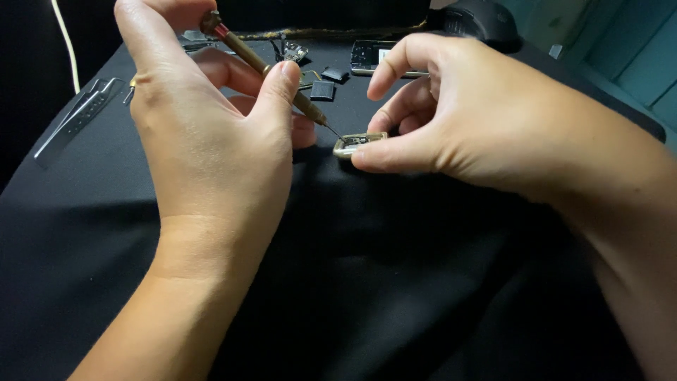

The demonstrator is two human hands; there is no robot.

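My left hand [211,134] grips a slim brown precision screwdriver [271,70], tilted so that its thin tip touches a small pale metal-framed electronic part [360,143]. My right hand [465,120] pinches that part between thumb and fingers and holds it down on the black cloth [367,282]. The screwdriver's red-banded top end sticks out above my left fingers.
Behind the hands lie several small dark parts [323,89], a flat device shell with a pale edge [367,58] and a small circuit piece [295,51]. A dark flat tool [77,116] rests at the left. A black rounded object [483,21] sits at the back right.
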